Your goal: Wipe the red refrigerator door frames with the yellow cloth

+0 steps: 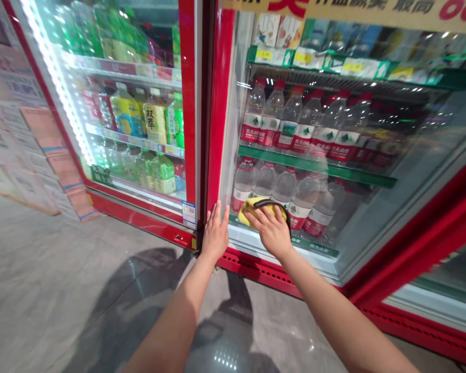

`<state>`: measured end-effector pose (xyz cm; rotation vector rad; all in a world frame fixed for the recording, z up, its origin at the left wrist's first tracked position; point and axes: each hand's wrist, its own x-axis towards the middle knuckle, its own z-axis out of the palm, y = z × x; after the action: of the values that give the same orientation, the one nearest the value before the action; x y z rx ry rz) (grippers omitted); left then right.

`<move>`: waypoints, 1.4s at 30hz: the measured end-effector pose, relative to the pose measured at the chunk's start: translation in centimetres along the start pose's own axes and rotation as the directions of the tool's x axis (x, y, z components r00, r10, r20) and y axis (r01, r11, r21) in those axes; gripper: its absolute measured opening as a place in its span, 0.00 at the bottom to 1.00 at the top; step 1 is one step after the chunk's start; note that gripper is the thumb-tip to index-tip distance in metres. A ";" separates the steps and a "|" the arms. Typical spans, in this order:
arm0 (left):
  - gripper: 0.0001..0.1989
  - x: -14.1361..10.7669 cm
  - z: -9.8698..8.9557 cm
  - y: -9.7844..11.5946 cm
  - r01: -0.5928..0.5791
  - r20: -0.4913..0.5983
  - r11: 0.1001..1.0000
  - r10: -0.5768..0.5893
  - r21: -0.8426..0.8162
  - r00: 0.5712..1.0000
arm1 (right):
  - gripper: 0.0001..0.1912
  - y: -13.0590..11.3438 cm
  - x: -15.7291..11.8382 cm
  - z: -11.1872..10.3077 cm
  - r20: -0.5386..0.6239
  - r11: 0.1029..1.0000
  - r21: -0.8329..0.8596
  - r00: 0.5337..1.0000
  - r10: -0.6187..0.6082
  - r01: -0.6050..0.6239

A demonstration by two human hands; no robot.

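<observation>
My right hand (274,230) presses a yellow cloth (250,208) with a dark edge against the glass door (353,204) of a red drinks fridge, low down. Its fingers lie spread over the cloth, hiding part of it. To the left, my left hand (216,235) rests flat with fingers stretched out at the lower part of the red door frame (219,103), holding nothing. Behind the glass, clear water bottles (303,194) with red and white labels stand on the bottom shelf. More red-capped bottles (305,119) line the shelf above.
A second red fridge (140,212) with green and yellow drinks (155,116) stands at the left. Stacked cartons (48,134) sit beside it on the grey floor (42,269). A printed banner (357,11) crosses the glass at the top. Another red-framed door (423,243) is at the right.
</observation>
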<state>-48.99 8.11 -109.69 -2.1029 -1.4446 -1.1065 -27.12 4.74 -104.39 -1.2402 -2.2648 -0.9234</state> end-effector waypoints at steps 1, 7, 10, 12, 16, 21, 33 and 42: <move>0.41 0.2 -0.1 0.2 0.003 -0.005 1.000 -0.003 0.001 1.000 | 0.32 0.6 0.0 -0.6 -0.027 0.998 -0.009 0.998 0.058 -0.058; 0.41 1.1 -0.6 2.6 -0.075 -0.007 0.997 0.075 0.015 0.997 | 0.34 0.7 -4.9 -0.3 -0.034 0.985 -0.030 0.985 0.169 -0.170; 0.41 1.5 -1.0 3.8 -0.128 0.015 0.991 0.128 0.029 0.992 | 0.32 0.8 -5.2 -0.1 0.010 0.995 0.004 0.995 0.099 -0.099; 0.41 1.8 -1.1 4.4 -0.147 0.029 0.989 0.146 0.028 0.989 | 0.33 1.8 -4.5 -0.8 -0.006 0.994 0.007 0.994 0.112 -0.112; 0.42 2.4 -0.7 5.4 -0.157 0.005 0.987 0.157 0.013 0.988 | 0.34 4.9 -5.8 -1.8 -0.097 0.976 -0.039 0.973 0.209 -0.213; 0.44 2.6 -0.1 7.2 -0.201 -0.049 0.979 0.200 -0.014 0.979 | 0.30 5.7 -11.5 0.8 -0.049 0.997 -0.053 0.997 0.052 -0.055; 0.44 2.3 2.3 11.8 -0.354 -0.050 0.934 0.352 -0.039 0.935 | 0.32 9.3 -12.5 -2.3 -0.091 0.979 -0.123 0.984 0.152 -0.163; 0.44 2.7 3.9 14.9 -0.405 -0.074 0.911 0.400 -0.083 0.914 | 0.33 12.0 -14.0 -3.6 -0.026 0.979 -0.126 0.987 0.157 -0.159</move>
<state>-33.58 6.27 -108.12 -2.2777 -0.8847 -1.0731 -9.44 -1.38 -106.17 -1.4395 -2.0871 -1.0266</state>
